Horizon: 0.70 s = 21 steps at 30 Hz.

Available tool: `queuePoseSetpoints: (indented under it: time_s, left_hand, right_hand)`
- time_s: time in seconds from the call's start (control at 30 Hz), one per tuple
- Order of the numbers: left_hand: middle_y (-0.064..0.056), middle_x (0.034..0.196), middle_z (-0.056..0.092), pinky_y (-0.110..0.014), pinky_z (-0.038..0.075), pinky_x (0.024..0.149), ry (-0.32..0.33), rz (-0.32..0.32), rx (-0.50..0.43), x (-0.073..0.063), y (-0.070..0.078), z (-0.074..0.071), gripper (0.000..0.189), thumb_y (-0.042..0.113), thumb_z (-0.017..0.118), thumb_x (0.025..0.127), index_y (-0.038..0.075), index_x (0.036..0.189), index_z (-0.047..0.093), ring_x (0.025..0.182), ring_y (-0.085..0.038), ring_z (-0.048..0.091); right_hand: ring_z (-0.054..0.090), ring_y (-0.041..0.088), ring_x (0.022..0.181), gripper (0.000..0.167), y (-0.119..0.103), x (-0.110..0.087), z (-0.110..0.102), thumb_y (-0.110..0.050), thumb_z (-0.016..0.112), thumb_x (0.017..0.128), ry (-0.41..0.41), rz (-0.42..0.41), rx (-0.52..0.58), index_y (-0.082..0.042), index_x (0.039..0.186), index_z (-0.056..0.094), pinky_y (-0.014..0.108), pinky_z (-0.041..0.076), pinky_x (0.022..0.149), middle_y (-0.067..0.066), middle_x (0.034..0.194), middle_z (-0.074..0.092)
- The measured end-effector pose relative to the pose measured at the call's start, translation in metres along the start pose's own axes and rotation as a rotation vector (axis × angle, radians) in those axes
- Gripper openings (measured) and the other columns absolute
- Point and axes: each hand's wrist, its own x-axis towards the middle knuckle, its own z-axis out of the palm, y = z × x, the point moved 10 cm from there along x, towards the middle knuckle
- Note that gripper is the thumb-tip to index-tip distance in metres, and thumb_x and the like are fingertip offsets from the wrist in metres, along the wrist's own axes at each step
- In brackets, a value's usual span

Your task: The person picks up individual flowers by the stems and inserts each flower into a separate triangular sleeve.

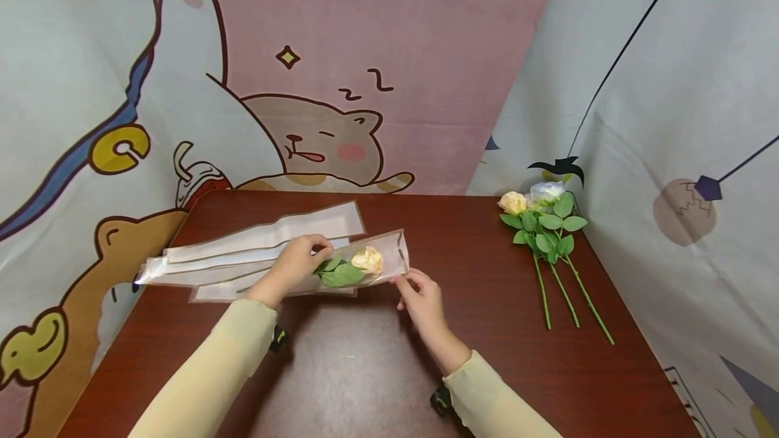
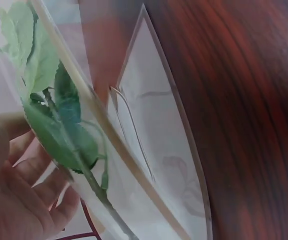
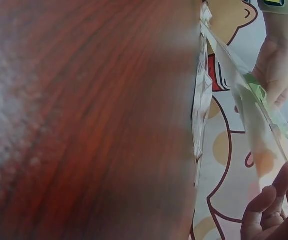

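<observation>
A peach rose point(image 1: 368, 260) with green leaves point(image 2: 74, 145) lies inside a clear flower sleeve point(image 1: 394, 255) with a gold-brown border line. My left hand point(image 1: 296, 262) holds the sleeve by its far edge, beside the leaves; in the left wrist view its fingers are partly behind the film. At the sleeve's wide right end, my right hand point(image 1: 421, 296) pinches the near corner between thumb and fingers. The right wrist view shows the sleeve point(image 3: 243, 102) raised off the table, stretched between both hands. Part of the stem shows through the film.
Several flat wrapping sleeves point(image 1: 243, 238) lie overlapped on the left of the brown table point(image 1: 487, 370). Toward the back right lie loose roses point(image 1: 513, 203), peach and pale blue-white, their stems point(image 1: 562, 295) pointing forward. A cartoon-print cloth point(image 1: 426, 53) hangs behind the table.
</observation>
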Motion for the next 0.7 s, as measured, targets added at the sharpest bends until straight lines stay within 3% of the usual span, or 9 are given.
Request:
queuePoseSetpoints:
  time_s: [0.1, 0.17, 0.33, 0.57, 0.7]
  left_hand:
    - [-0.005, 0.098, 0.070, -0.043, 0.051, 0.082, 0.061, 0.016, -0.049, 0.000, 0.007, -0.008, 0.013, 0.022, 0.060, 0.094, 0.013, 0.097, 0.069, 0.095, -0.025, 0.063]
    - [-0.004, 0.096, 0.070, -0.042, 0.052, 0.082, 0.100, 0.028, -0.079, 0.000, 0.012, -0.011, 0.013, 0.023, 0.060, 0.094, 0.014, 0.097, 0.069, 0.094, -0.023, 0.064]
    - [-0.003, 0.094, 0.071, -0.037, 0.054, 0.083, 0.180, 0.083, -0.161, -0.001, 0.033, -0.018, 0.013, 0.022, 0.063, 0.092, 0.011, 0.097, 0.069, 0.092, -0.020, 0.066]
    - [-0.005, 0.094, 0.071, -0.033, 0.056, 0.076, 0.254, 0.106, -0.309, -0.005, 0.060, -0.023, 0.017, 0.022, 0.063, 0.092, 0.009, 0.099, 0.071, 0.086, -0.017, 0.066]
    - [-0.008, 0.094, 0.072, -0.030, 0.057, 0.072, 0.332, 0.124, -0.387, -0.006, 0.073, -0.029, 0.016, 0.019, 0.064, 0.091, 0.006, 0.097, 0.071, 0.084, -0.019, 0.067]
  right_hand:
    - [0.054, 0.016, 0.042, 0.016, 0.005, 0.003, -0.003, -0.006, 0.059, 0.092, 0.029, 0.044, 0.061, 0.008, 0.093, 0.066, 0.019, 0.040, 0.040, 0.019, 0.071, 0.063]
    - [0.052, 0.014, 0.041, 0.017, 0.008, 0.006, -0.004, -0.006, 0.058, 0.092, 0.044, 0.075, 0.121, 0.008, 0.098, 0.063, 0.018, 0.040, 0.041, 0.010, 0.064, 0.060]
    - [0.051, 0.011, 0.041, 0.021, 0.013, 0.010, 0.002, -0.005, 0.060, 0.091, 0.034, 0.126, 0.241, 0.010, 0.105, 0.058, 0.018, 0.042, 0.042, -0.003, 0.078, 0.063]
    - [0.051, 0.010, 0.040, 0.022, 0.004, 0.013, 0.016, 0.001, 0.060, 0.090, -0.027, 0.097, 0.275, 0.015, 0.107, 0.058, 0.017, 0.044, 0.041, 0.013, 0.088, 0.067]
    - [0.051, 0.011, 0.041, 0.022, -0.006, 0.018, 0.016, 0.001, 0.060, 0.090, -0.033, 0.049, 0.266, 0.016, 0.105, 0.060, 0.019, 0.045, 0.041, 0.011, 0.085, 0.067]
